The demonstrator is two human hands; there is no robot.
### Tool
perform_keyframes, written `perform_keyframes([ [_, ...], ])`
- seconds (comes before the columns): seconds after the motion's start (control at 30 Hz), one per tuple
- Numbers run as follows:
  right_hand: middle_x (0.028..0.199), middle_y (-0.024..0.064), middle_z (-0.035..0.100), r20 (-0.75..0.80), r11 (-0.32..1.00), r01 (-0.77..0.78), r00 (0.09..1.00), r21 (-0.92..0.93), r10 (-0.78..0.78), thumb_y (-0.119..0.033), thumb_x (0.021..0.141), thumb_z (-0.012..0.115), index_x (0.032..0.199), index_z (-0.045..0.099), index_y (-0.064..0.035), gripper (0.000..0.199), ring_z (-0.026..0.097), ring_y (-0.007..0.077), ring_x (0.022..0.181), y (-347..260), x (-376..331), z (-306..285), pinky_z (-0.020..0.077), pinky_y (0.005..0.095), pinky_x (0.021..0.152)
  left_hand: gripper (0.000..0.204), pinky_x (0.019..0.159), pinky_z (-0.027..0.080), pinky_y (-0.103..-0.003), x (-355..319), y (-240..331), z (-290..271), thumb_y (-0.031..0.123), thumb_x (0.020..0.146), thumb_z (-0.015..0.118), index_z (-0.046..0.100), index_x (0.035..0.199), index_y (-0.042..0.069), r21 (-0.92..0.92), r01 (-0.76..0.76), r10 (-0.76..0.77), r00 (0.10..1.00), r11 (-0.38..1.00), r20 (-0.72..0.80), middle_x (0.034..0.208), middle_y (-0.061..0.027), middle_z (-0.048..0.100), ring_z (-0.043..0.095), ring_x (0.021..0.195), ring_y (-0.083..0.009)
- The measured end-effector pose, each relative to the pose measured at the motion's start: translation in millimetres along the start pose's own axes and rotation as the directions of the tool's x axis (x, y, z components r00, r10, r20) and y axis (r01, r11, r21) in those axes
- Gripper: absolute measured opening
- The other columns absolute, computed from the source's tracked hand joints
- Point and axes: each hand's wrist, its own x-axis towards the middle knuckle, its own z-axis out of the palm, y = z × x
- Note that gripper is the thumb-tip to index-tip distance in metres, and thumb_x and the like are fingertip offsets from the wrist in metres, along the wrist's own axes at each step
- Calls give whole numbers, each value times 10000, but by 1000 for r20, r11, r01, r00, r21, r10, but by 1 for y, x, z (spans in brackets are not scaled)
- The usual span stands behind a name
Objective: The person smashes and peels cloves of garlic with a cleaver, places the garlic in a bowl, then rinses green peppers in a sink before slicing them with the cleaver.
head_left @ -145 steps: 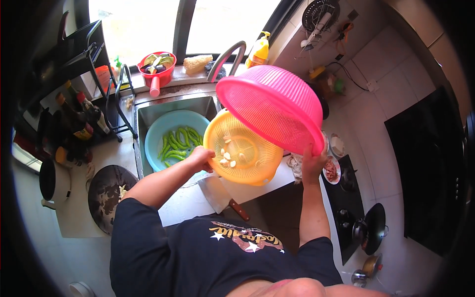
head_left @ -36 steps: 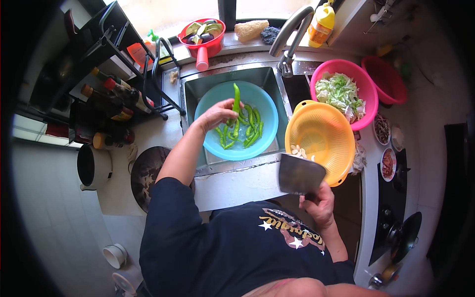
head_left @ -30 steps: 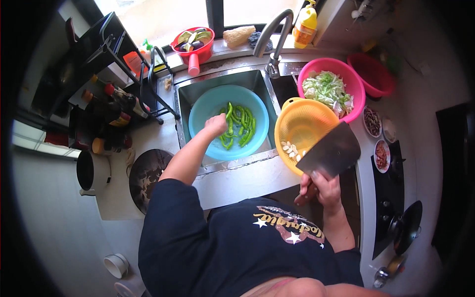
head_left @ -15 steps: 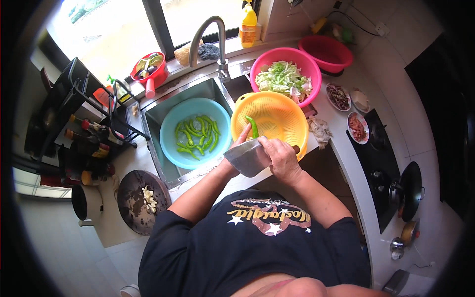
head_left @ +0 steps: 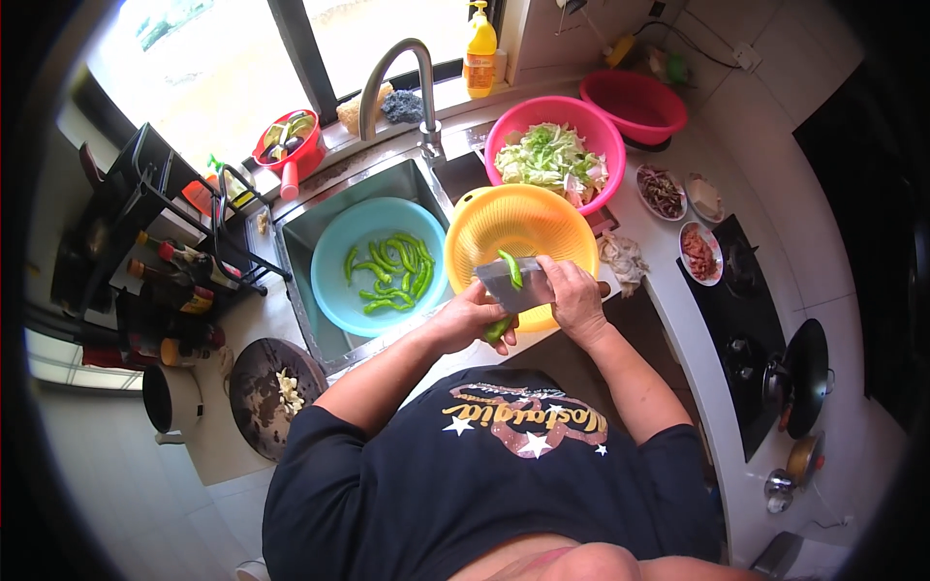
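Holding: one green pepper (head_left: 499, 329) in the left hand (head_left: 467, 318), at the near rim of the yellow colander (head_left: 547, 221), green showing both above and below the blade.
Cleaver (head_left: 534, 287): lying across the pepper, blade pointing toward the left hand.
Left hand: fingers curled round the pepper's lower part.
Right hand (head_left: 577, 298): wrapped about the cleaver's handle, whose end pokes out beyond it.
Since half a second ago: the pepper, then upright over the colander beside the blade, has come lower and nearer the shirt (head_left: 518, 465); both hands have drawn closer together.
Blue basin (head_left: 373, 213): in the sink, more green peppers (head_left: 397, 261) inside, as before.
Pink colander (head_left: 610, 145): behind the yellow one, shredded cabbage (head_left: 552, 160) in it, unchanged.
Hidden: the pepper's middle, by the blade; whether its upper piece is severed cannot be told. Pale pieces seen earlier in the yellow colander cannot be made out.
Cut off: the wall hood (head_left: 862, 223), fading into the dark rim.
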Motion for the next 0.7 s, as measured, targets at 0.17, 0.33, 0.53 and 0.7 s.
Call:
perform_keyframes([
  [0.17, 814, 196, 605, 264, 939, -330, 918, 99, 295, -19, 809, 483, 1032, 583, -90, 255, 601, 395, 773, 25, -3, 1, 484, 458, 701, 825, 609, 562, -382, -17, 14, -8, 59, 897, 509, -55, 1477, 217, 326, 123, -114, 992, 937, -47, 917, -170, 572, 646, 774, -283],
  [0.33, 804, 181, 589, 208, 980, -157, 969, 122, 129, -35, 800, 517, 1088, 573, -85, 298, 604, 373, 741, -15, -7, -9, 491, 437, 686, 670, 722, 551, -360, 0, 5, -24, 111, 912, 499, 119, 1464, 108, 197, 50, -11, 981, 979, -192, 1009, -122, 607, 639, 848, -236],
  [0.53, 787, 136, 543, -32, 993, 96, 995, 69, -94, -141, 821, 570, 1138, 569, -70, 325, 590, 295, 710, -46, -17, 11, 482, 395, 643, 428, 834, 510, -279, 45, -34, -55, 438, 955, 440, 544, 1196, 101, -605, 244, -53, 948, 758, 315, 986, -61, 642, 595, 822, -118],
  [0.7, 796, 118, 548, -69, 1000, 4, 998, 14, -3, -144, 833, 572, 1115, 590, -72, 292, 584, 287, 719, -29, -19, 15, 476, 389, 642, 565, 700, 500, -301, 14, -22, -5, 274, 940, 488, 255, 1445, 172, -67, -213, 186, 942, 975, -281, 1069, -71, 588, 584, 775, -167],
])
